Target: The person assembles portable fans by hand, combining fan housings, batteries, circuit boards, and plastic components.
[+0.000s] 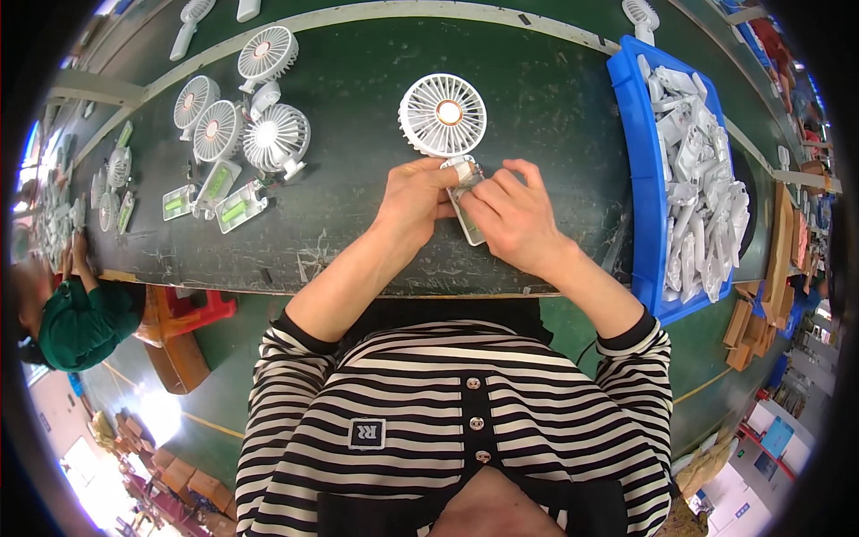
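In the middle of the dark green table lies a white handheld fan [443, 116], its round grille pointing away from me and its handle towards me. The handle's casing is open near the neck, where small inner parts show. My left hand [412, 201] is closed around the neck from the left, thumb on top. From the right, my right hand [517, 215] has its fingers bent and pressed onto the open handle, with the index finger raised. What lies under those right fingertips is hidden. The lower end of the handle sticks out below my hands.
Left of my hands lie several white fans [216, 131] with open handles showing green cells [234, 211]. On the right stands a blue bin [642, 197] heaped with white plastic casings [702, 179]. A person in green [85, 322] sits far left, by a red stool [208, 309].
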